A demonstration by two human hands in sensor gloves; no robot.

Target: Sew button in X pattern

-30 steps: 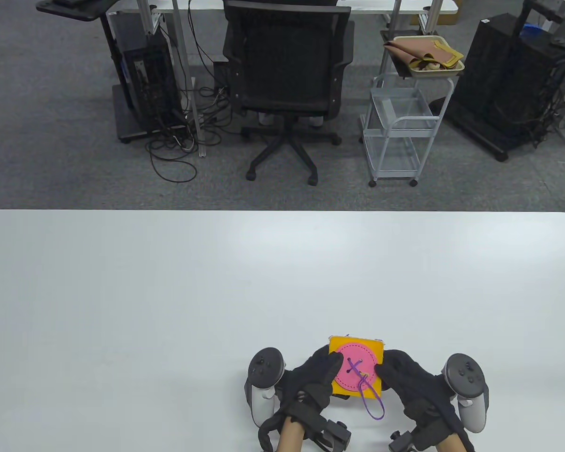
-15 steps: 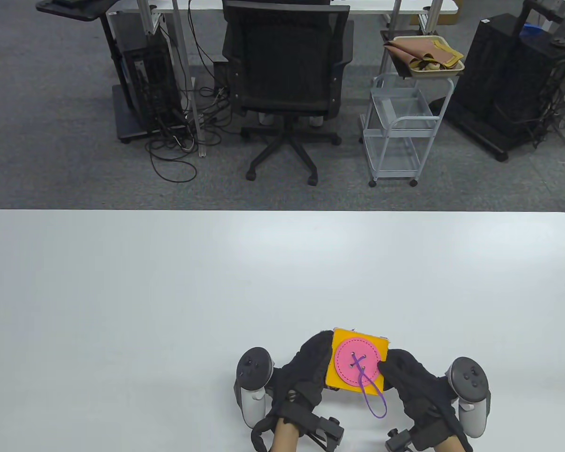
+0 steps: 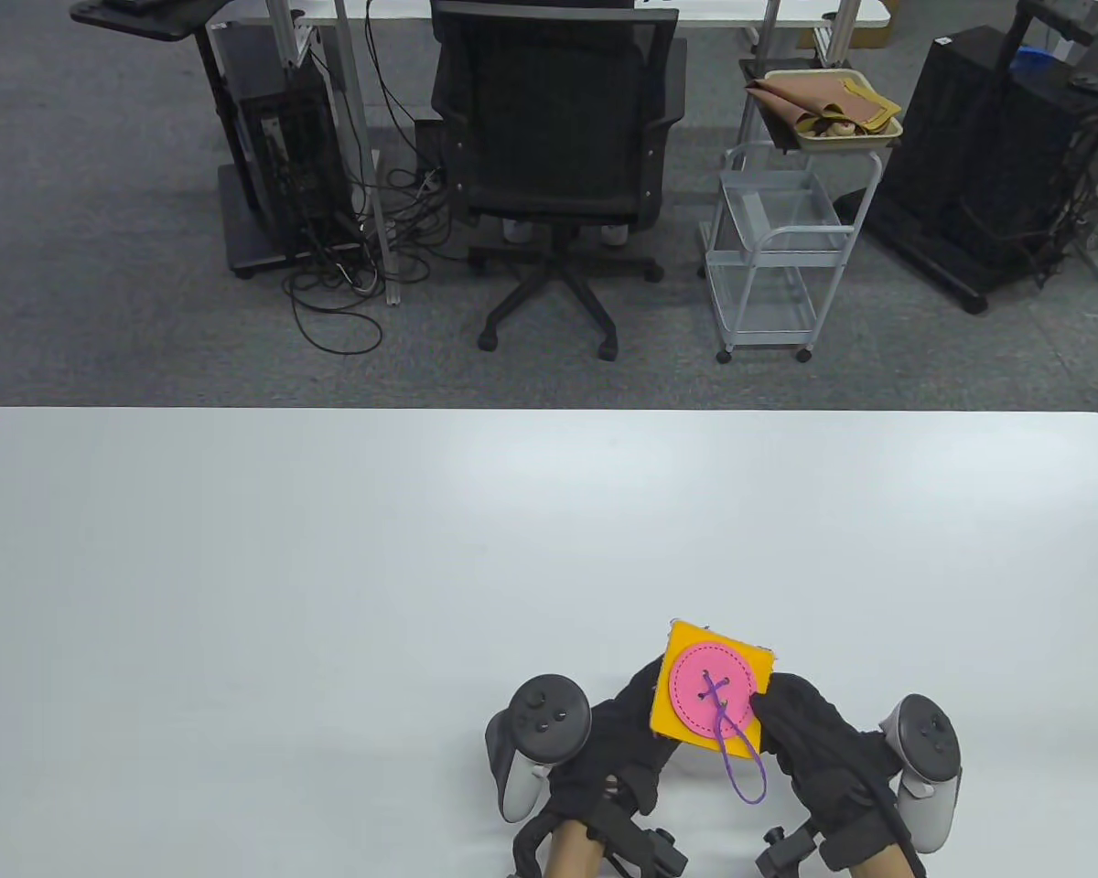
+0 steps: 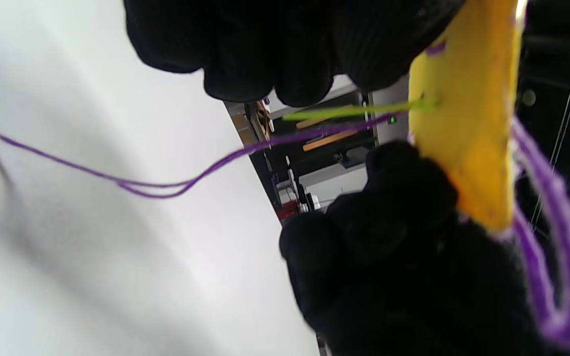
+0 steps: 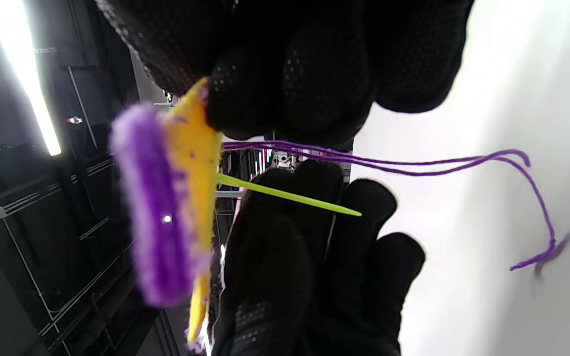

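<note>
A: Start at the hands. What has each one got?

B: The left hand (image 3: 618, 745) is curled under the left edge of the yellow felt square (image 3: 670, 709), its fingers closed around that side. The right hand (image 3: 810, 736) grips the right edge, fingers closed on the felt. Between them the square is lifted off the white worktop (image 3: 329, 567), near its front edge, and tilted.

A: And the stitching?

B: From above, the pink button (image 3: 714, 700) lies on the square's face, and purple thread (image 3: 741, 764) crosses its holes in what reads as an X. A loose loop of the same thread hangs off the face toward the person.

A: So it's finished?

B: Not quite, I'd judge. In the right wrist view a yellow-green needle (image 5: 290, 195) sticks out of the back of the felt, with 2 strands of thread trailing away to the worktop. The cross looks formed, but the needle has to be pulled through and that slack loop drawn tight.

A: How does the piece look?

B: Soft felt, bright yellow, bending slightly where the fingers hold it. The button is a flat pink disc with a dotted stitch line round its rim. In the left wrist view the needle (image 4: 354, 110) is blurred, so which fingers could reach it, I can't tell.
</note>
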